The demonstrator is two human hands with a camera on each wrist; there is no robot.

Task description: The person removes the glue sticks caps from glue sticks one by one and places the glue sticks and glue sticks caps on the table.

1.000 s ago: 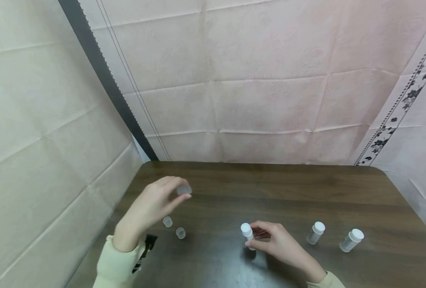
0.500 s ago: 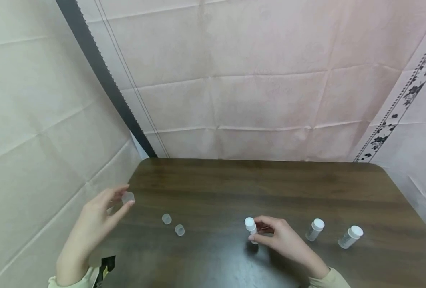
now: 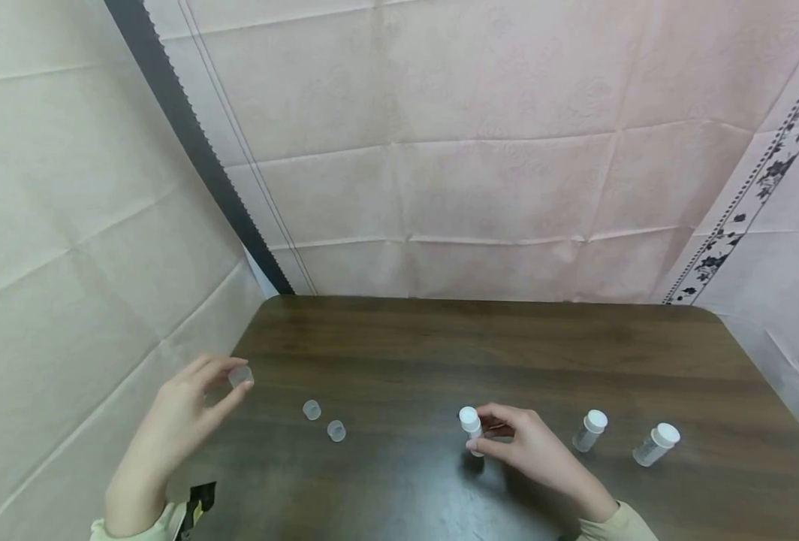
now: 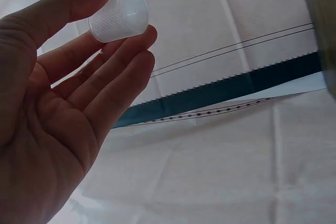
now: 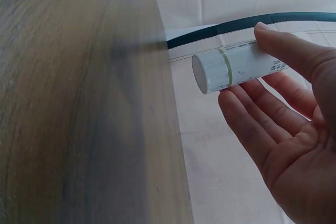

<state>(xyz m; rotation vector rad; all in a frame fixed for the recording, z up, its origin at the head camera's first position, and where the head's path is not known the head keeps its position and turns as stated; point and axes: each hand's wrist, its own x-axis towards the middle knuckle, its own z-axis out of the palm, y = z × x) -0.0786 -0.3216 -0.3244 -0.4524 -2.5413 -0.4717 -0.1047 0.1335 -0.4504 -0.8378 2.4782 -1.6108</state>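
At the left of the head view my left hand (image 3: 179,421) pinches a translucent plastic cap (image 4: 121,17) between thumb and fingertips. Its ribbed side and open hollow end show in the left wrist view. Near the middle of the table my right hand (image 3: 524,447) grips a small white-capped bottle (image 3: 470,423) by its body, thumb on one side and fingers on the other. The bottle is upright in the head view. Printing and a thin yellowish-green ring show on the bottle (image 5: 236,66) in the right wrist view.
Two more translucent caps, a left one (image 3: 312,409) and a right one (image 3: 336,430), lie between the hands on the dark wood table (image 3: 399,353). Right of my right hand stand two white-capped bottles, a nearer one (image 3: 590,430) and a farther one (image 3: 656,444). Cloth walls (image 3: 494,188) rise behind.
My left hand has moved left with the translucent cap, away from the two caps on the table, then stayed almost still. The right hand keeps its grip on the bottle.
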